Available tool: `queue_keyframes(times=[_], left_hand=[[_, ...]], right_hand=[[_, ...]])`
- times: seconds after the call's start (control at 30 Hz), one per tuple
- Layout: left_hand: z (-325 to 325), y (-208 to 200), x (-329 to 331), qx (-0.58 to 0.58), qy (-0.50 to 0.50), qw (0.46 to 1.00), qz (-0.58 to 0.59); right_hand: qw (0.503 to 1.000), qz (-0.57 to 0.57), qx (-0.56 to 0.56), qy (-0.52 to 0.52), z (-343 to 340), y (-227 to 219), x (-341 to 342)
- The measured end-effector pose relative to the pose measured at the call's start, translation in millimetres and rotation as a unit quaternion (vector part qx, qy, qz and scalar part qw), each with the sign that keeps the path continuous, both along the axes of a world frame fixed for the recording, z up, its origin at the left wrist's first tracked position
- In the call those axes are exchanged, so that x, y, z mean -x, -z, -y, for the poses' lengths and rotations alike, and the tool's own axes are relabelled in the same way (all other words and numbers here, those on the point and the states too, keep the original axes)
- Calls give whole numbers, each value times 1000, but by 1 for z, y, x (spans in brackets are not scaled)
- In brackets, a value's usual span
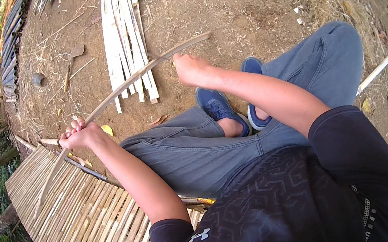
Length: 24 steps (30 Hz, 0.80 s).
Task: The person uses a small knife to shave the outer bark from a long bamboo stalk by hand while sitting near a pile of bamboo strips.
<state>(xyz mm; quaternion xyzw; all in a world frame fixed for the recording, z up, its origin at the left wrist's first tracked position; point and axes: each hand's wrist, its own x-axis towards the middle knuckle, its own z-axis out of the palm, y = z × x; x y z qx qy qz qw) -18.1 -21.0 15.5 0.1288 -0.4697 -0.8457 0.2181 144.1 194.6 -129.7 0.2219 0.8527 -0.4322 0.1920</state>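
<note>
A long, thin bamboo strip [118,91] bows across the view from lower left to upper right. My left hand [81,134] is closed around it left of its middle, and its lower end hangs over the slatted bamboo bench. Near the far end, my right hand [191,68] is a fist around a small knife [160,57], whose handle is hidden in the fingers. The thin dark blade lies across the strip, seemingly touching it. On the ground beyond, several pale split bamboo strips [123,40] lie side by side, partly behind the held one.
The slatted bamboo bench [81,218] is on my left. A broad-bladed tool [72,62] and a short hollow tube [40,79] lie on the dirt ahead. Dark bamboo poles [11,54] line the far left. A pale strip [373,74] sticks out beside my right knee.
</note>
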Motion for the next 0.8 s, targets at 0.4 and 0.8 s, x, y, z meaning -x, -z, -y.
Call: queue_keyframes(times=[0.4,0.8], left_hand=[[-6,-7,-3,8,69,997,-37],[-5,-8,-6,18,55,998,-38]], right_hand=[[997,76,-1,31,-43,29,-11],[998,4,53,46,-19,3,-17]])
